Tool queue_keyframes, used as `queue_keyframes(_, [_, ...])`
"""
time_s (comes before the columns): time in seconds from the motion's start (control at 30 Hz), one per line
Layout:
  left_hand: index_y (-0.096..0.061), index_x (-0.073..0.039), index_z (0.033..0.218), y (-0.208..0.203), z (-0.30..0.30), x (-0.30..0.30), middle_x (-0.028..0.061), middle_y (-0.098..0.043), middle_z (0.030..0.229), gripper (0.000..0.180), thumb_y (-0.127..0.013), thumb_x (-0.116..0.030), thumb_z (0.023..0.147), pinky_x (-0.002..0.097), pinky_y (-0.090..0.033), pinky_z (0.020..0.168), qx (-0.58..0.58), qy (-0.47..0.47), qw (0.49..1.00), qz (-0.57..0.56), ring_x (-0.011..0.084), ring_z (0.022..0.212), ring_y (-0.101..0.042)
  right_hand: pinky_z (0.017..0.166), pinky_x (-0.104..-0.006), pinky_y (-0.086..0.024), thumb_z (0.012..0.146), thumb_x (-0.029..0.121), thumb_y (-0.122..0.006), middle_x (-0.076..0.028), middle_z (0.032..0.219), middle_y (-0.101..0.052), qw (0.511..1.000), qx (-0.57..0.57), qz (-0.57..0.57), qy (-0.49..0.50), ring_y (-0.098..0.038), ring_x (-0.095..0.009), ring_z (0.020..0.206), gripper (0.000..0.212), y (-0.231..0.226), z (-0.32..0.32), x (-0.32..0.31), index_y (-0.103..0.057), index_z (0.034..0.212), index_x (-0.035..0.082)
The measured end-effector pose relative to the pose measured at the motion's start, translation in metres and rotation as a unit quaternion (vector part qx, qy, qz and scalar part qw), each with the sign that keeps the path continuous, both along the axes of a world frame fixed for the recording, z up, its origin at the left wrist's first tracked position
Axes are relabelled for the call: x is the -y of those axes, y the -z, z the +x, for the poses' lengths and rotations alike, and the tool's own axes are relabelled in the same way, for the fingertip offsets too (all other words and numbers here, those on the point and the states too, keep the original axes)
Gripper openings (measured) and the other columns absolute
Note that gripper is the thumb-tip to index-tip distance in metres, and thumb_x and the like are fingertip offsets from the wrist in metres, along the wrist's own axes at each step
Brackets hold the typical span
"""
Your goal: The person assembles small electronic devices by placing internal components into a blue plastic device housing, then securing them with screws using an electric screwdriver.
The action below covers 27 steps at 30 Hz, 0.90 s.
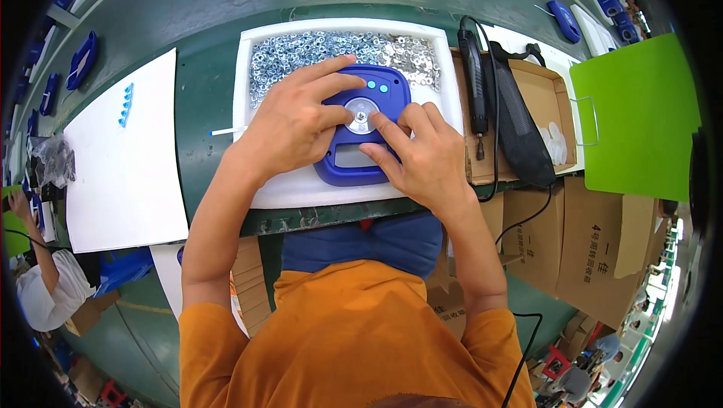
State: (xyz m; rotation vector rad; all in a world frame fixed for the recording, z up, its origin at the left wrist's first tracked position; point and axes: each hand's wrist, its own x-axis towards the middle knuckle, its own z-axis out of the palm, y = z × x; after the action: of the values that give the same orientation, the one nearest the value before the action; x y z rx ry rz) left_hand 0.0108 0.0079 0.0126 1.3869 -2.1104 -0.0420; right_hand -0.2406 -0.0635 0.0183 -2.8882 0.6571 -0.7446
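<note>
A blue plastic housing (348, 174) rests over a white foam tray (245, 54) in front of me. It has two small cyan buttons, a rectangular window near its lower end and a clear round disc (361, 126) with a metal piece at its centre. My left hand (296, 118) lies across the housing's left side, thumb at the disc's left edge and fingers reaching over the top. On the other side, my right hand (422, 152) has its index fingertip at the disc's right edge. Its thumb rests near the window, other fingers curled.
Metal nuts (301, 54) and silvery washers (413, 61) fill the tray's far part. To the right, a black electric screwdriver (473, 84) and black pouch (520, 122) lie over a cardboard box (542, 80). A white board (124, 174) with blue pieces (126, 104) lies left.
</note>
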Motion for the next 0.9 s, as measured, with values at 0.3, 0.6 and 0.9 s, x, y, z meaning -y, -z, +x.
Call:
queue_keyframes(0.3, [-0.09,-0.005,0.095,0.002,0.0,0.001,0.0094,-0.08,0.141,0.019,-0.079,0.004,0.082,0.0504,-0.057,0.121,-0.021,-0.002,1.0,0.018,0.0356,0.153,-0.063,0.064,-0.0379,-0.053,0.094,0.039,-0.09,-0.005,0.092,-0.059,0.999,0.018,0.035,-0.01,-0.061,-0.024,0.082,0.044,0.01,0.0,-0.01,-0.085,0.121,0.005])
queue_keyframes(0.6, [-0.09,-0.006,0.094,0.002,-0.001,0.002,0.0102,-0.082,0.137,0.019,-0.079,0.005,0.081,0.05,-0.057,0.122,-0.031,-0.016,0.999,0.03,0.0357,0.151,-0.065,0.062,-0.0372,-0.051,0.092,0.039,-0.092,-0.004,0.091,-0.057,0.998,0.037,0.049,-0.015,-0.059,-0.024,0.08,0.046,0.015,0.0,-0.007,-0.085,0.121,0.006])
queue_keyframes(0.9, [-0.09,-0.004,0.091,0.0,-0.001,0.003,0.0111,-0.084,0.132,0.019,-0.079,0.006,0.08,0.0498,-0.059,0.118,-0.049,-0.007,0.998,0.026,0.0361,0.149,-0.067,0.061,-0.0362,-0.049,0.09,0.037,-0.094,-0.002,0.087,-0.055,0.997,0.052,0.066,0.003,-0.057,-0.022,0.079,0.044,0.016,0.0,-0.009,-0.087,0.121,0.007])
